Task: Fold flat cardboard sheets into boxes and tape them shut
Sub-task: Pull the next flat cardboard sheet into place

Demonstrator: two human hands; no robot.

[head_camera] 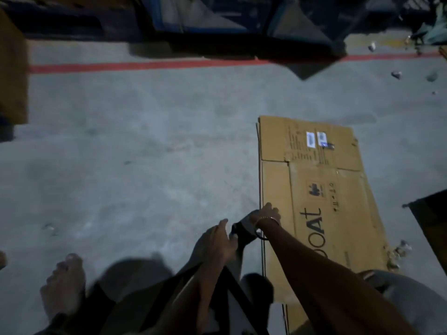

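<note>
Both forearms reach down: right hand (pixel 267 215) rests at the flat cardboard sheet's (pixel 321 197) left edge, its long axis running away; left hand (pixel 221 240) alongside; grips unclear.

A dim warehouse or storage area. Bare concrete floor (pixel 145 146) carries a painted red line (pixel 145 66). Flattened cardboard (pixel 314 189) lies on it.

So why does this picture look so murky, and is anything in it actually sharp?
Head view: dim, bluish light; the flat cardboard sheet prints stay readable, its white labels glare; the bare foot and lower edge smear with motion blur; the red floor line bows from the wide lens.
</note>
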